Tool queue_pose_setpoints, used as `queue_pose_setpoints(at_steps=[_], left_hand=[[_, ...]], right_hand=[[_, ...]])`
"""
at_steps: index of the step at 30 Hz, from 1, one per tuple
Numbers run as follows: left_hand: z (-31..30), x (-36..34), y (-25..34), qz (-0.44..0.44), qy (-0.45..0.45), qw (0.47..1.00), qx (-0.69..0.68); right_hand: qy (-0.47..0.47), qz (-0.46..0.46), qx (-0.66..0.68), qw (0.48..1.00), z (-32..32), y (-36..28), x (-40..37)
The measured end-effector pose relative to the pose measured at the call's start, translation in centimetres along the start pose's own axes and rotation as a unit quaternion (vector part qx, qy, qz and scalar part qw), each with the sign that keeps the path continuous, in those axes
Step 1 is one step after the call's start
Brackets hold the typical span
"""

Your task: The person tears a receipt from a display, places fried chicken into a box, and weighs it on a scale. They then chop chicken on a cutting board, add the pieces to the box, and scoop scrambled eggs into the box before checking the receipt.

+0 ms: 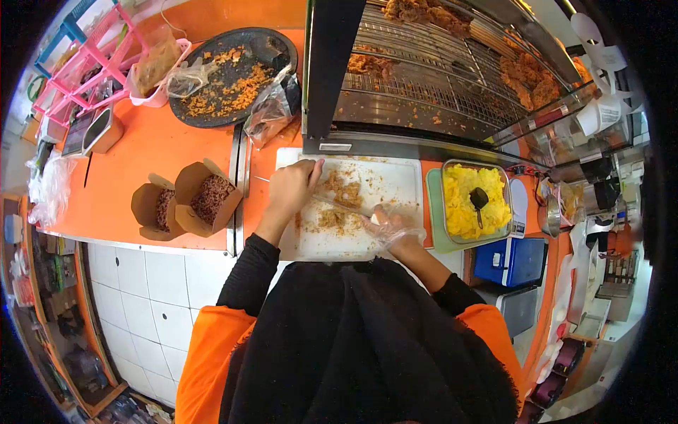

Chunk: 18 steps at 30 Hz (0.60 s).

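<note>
A long, thin knife (pixel 335 204) lies slantwise over the white cutting board (pixel 399 173), its tip sticking out past the board's left side. Wrapped in a clear plastic glove, my right hand (pixel 392 226) is closed around the pale handle. My left hand (pixel 291 189), bare, is closed over the blade towards the tip, thumb pointing away from me; its fingers are partly hidden. Shredded brown fried bits (pixel 342 187) and crumbs are scattered on the board around the blade.
Two open cardboard boxes of reddish-brown rice (pixel 214 201) stand left. Behind them is a black round tray (pixel 191 113) with crumbs. A glass case (pixel 417 131) of fried chicken borders the board's far side. Right, a tray of yellow scrambled egg (pixel 459 194) holds a black scoop (pixel 479 198).
</note>
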<state>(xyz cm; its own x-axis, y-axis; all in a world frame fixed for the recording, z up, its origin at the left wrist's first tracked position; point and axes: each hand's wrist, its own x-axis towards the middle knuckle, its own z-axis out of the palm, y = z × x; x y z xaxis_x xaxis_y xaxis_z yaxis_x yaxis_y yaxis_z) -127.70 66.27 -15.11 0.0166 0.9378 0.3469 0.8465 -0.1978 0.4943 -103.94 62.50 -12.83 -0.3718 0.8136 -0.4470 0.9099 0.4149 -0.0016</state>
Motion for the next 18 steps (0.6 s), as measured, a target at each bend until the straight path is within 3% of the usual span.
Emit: queue_pose_setpoints(at_steps=[1,3,4,5,7,10,13,15,18], left_hand=[[0.1,-0.1,0.1,0.001,0.004,1.0,0.007],[0.4,-0.1,-0.2,-0.006,0.01,1.0,0.015],[0.7,-0.6,-0.5,-0.016,0.006,1.0,0.014],[1.0,-0.8,-0.8,-0.025,0.006,1.0,0.012],[1.0,-0.8,-1.2,-0.025,0.002,1.0,0.007],[0.8,0.0,-1.2,-0.014,0.003,1.0,0.013],[0.9,0.1,-1.1,-0.019,-0.014,1.0,-0.005],[0.0,1.3,-0.8,-0.016,-0.016,1.0,-0.011],[-3.3,1.1,1.0,-0.009,-0.01,1.0,-0.015]], right_hand=[[-0.016,0.021,-0.007,1.0,0.6,0.0,0.4],[0.118,-0.022,0.023,0.992,3.1,0.9,1.1],[0.118,-0.026,0.032,0.992,3.1,0.9,0.8],[0.118,-0.03,0.041,0.992,2.2,0.6,0.3],[0.004,-0.007,0.049,0.999,-0.8,0.1,0.6],[0.057,-0.001,0.037,0.998,1.4,0.0,0.6],[-0.014,0.028,0.112,0.993,2.1,0.4,1.1],[-0.009,0.008,0.06,0.998,-1.3,-0.8,-0.3],[-0.004,0.063,0.116,0.991,-0.2,-1.2,-1.6]])
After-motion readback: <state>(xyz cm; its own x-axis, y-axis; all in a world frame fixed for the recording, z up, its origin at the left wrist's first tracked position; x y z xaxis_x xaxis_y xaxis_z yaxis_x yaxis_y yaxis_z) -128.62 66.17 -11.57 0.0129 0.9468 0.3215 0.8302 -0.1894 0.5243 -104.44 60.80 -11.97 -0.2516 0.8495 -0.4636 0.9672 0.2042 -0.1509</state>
